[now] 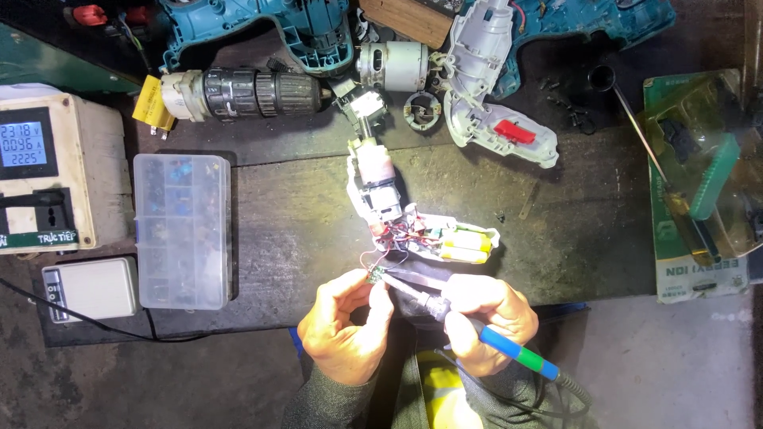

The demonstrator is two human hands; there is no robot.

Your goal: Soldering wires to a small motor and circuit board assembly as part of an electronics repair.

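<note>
The clear plastic box (183,232), lid closed, holds small parts in compartments. Your left hand (343,326) pinches a tiny green board (373,275) on thin red wires, just below the opened white drill (413,226). Your right hand (485,314) grips the blue-handled iron (509,349), tip at the board.

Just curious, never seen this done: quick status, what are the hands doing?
Left hand pinching small circuit board. Right hand holding soldering iron, tip at board. Opened drill wired just beyond; nothing blocking.
</note>
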